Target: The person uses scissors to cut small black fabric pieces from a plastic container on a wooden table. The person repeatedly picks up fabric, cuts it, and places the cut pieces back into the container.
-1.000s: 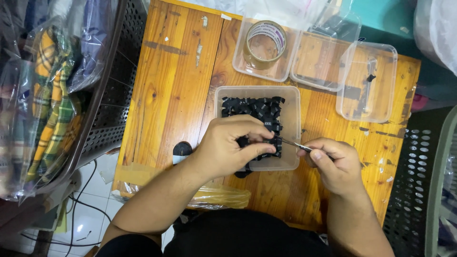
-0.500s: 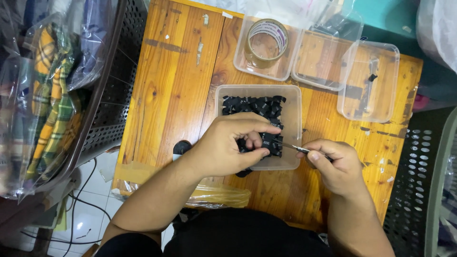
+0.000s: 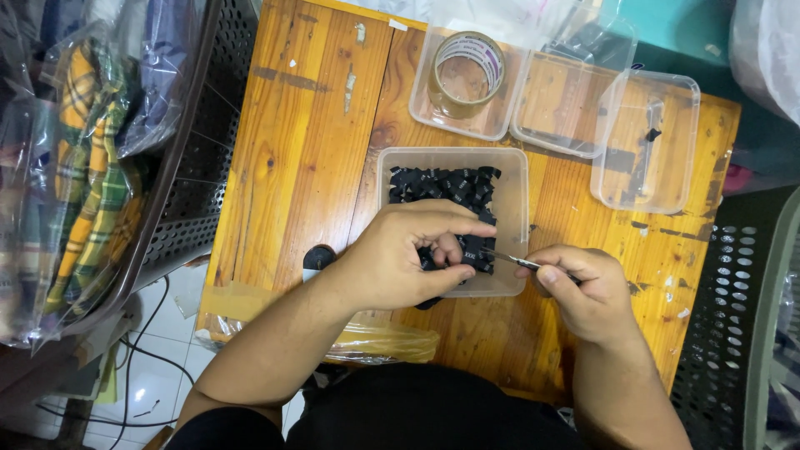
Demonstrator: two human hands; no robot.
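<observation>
At frame centre on the wooden desk [image 3: 283,150], the left hand [image 3: 400,262] pinches a small black tag [image 3: 471,252] above its clear tub [image 3: 510,179], steadying it for the tweezers [image 3: 508,260] gripped in the right hand's [image 3: 583,292] closed fingers.

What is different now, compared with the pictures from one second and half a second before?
Very little changed. The left hand shifted slightly over the clear plastic tub of small black pieces, its fingers still pinching one piece. The right hand still holds the thin metal tool, pointed at that piece. The roll of brown tape, the empty clear containers and the wooden table stayed as they were.
</observation>
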